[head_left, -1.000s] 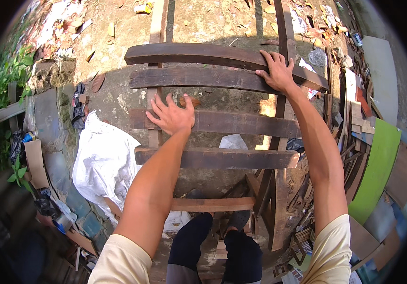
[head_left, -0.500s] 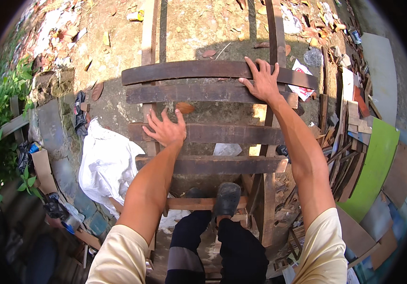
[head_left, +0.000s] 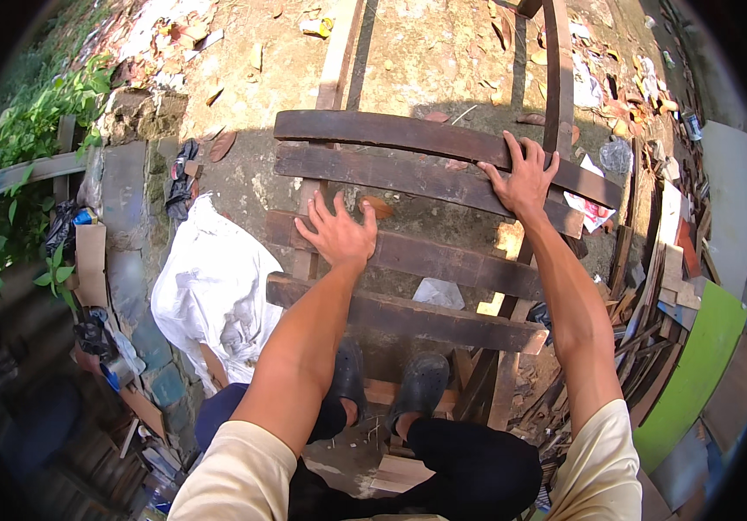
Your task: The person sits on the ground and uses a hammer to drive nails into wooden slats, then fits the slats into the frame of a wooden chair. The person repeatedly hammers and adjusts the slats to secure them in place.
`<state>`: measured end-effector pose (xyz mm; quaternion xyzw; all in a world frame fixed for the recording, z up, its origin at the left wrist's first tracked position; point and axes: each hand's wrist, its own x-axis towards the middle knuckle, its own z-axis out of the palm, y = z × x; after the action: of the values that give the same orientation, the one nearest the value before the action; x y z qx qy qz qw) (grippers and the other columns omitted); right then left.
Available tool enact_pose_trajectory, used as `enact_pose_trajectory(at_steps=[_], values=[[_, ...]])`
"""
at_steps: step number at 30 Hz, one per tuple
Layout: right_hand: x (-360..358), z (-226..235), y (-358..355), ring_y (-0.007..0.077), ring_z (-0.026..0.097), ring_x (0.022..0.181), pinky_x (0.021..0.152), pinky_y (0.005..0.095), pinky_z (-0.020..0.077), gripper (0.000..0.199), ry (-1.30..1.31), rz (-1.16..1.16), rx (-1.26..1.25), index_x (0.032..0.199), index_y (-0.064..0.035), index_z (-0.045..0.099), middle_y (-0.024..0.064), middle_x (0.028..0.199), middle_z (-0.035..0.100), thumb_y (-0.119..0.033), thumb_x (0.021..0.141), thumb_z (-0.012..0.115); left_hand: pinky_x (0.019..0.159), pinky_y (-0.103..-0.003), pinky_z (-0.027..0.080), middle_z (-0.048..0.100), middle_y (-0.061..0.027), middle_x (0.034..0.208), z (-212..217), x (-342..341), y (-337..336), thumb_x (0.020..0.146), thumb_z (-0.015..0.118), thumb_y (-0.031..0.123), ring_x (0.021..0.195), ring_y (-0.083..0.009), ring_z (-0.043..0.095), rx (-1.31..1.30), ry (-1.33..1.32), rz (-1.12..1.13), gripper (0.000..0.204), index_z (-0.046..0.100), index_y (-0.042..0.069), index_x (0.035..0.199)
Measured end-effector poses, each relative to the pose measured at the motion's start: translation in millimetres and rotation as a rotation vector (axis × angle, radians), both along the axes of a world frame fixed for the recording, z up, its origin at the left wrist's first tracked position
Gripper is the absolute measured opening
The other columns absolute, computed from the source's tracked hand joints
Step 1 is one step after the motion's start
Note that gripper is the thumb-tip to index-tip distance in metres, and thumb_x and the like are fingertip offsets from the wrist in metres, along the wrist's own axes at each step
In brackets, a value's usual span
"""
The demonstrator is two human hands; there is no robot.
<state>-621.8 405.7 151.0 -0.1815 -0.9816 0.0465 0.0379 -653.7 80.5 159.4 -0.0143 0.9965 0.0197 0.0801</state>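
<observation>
Head view, on my remote feed: four long dark-brown wooden slats lie crosswise over two lengthwise brown wooden rails, from centre toward 12 o'clock. Left hand, just toward 11: I see its fingers fanned wide over the third slat from the far end, grasping nothing. Right hand, 2 o'clock: fingers spread, slightly bent, across the two farthest slats; palm contact I cannot tell. Crumpled white cloth, 9 o'clock; flat bright-green board, 4 o'clock.
</observation>
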Motion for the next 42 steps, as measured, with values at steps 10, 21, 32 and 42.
enact_pose_trajectory(at_steps=[10, 21, 32, 42], values=[[-3.7, 3.1, -2.3, 0.0276, 0.040, 0.138, 0.117, 0.0676, 0.0132, 0.074, 0.061, 0.001, 0.075, 0.145, -0.0207, 0.052, 0.0114, 0.139, 0.052, -0.068, 0.089, 0.060, 0.106, -0.050, 0.028, 0.055, -0.0091, 0.121, -6.6, -71.1, -12.9, 0.089, 0.062, 0.048, 0.122, -0.0281, 0.047, 0.300, 0.456, 0.264, 0.046, 0.057, 0.009, 0.112], [1.3, -4.5, -16.2, 0.0265, 0.021, 0.152, 0.113, 0.0784, 0.0088, 0.076, -0.023, -0.171, 0.039, 0.153, -0.0313, 0.040, 0.0042, 0.156, 0.037, -0.073, 0.090, 0.052, 0.112, -0.048, 0.036, 0.056, -0.0166, 0.136, -25.6, -142.4, -41.4, 0.081, 0.064, 0.074, 0.129, -0.0350, 0.049, 0.440, 0.304, 0.251, 0.096, 0.046, 0.006, 0.146], [8.0, -17.5, -12.8, 0.0256, 0.035, 0.143, 0.113, 0.0777, 0.0060, 0.069, 0.125, -0.075, 0.019, 0.146, -0.0240, 0.050, 0.0045, 0.143, 0.046, -0.058, 0.089, 0.068, 0.111, -0.049, 0.034, 0.058, -0.0100, 0.136, -39.8, -148.3, -52.3, 0.098, 0.046, 0.061, 0.130, -0.0307, 0.051, 0.463, 0.260, 0.289, 0.064, 0.055, 0.016, 0.143], [8.1, -16.8, -18.1, 0.0272, 0.036, 0.142, 0.113, 0.0777, 0.0067, 0.073, 0.104, -0.079, 0.008, 0.144, -0.0191, 0.051, 0.0078, 0.142, 0.046, -0.063, 0.087, 0.066, 0.089, -0.051, 0.052, 0.074, -0.0163, 0.109, -24.1, -174.9, -51.7, 0.095, 0.047, 0.066, 0.103, -0.0391, 0.069, 0.510, 0.223, 0.410, 0.062, 0.067, 0.013, 0.120]])
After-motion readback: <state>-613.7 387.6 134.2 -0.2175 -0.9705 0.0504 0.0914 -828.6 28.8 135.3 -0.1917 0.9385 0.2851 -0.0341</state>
